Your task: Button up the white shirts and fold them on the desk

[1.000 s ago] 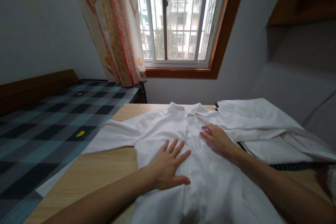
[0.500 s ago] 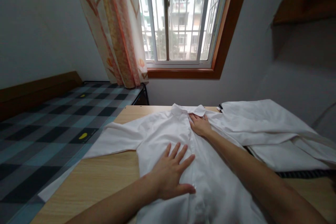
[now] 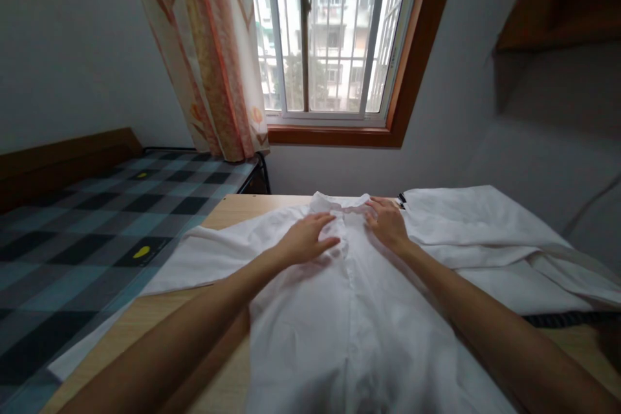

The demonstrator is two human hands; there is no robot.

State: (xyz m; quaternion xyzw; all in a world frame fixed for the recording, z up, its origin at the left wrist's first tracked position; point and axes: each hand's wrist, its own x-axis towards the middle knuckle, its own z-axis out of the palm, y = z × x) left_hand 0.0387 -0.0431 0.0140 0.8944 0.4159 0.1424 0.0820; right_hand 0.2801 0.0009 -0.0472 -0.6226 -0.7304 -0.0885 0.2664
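Observation:
A white collared shirt [image 3: 310,323] lies front side up on a wooden table [image 3: 228,362], its collar toward the window and one sleeve stretched out to the left. My left hand [image 3: 306,238] is just below the collar on the left, fingers extended and apart from the thumb; whether it touches the cloth I cannot tell. At the collar's right end rests my right hand [image 3: 387,223], fingers spread over the fabric. The shirt's right sleeve is partly hidden by my right arm and the pile beside it.
Folded white clothing [image 3: 475,220] with a dark striped edge lies on the table's right side. To the left stands a bed [image 3: 97,239] with a checked cover. A window [image 3: 330,45], a flowered curtain [image 3: 213,65] and a wall shelf [image 3: 563,6] are beyond.
My left hand has moved from the shirt's middle up toward the collar. My right hand has shifted slightly right, off the placket to the collar's right end. The collar lies flatter.

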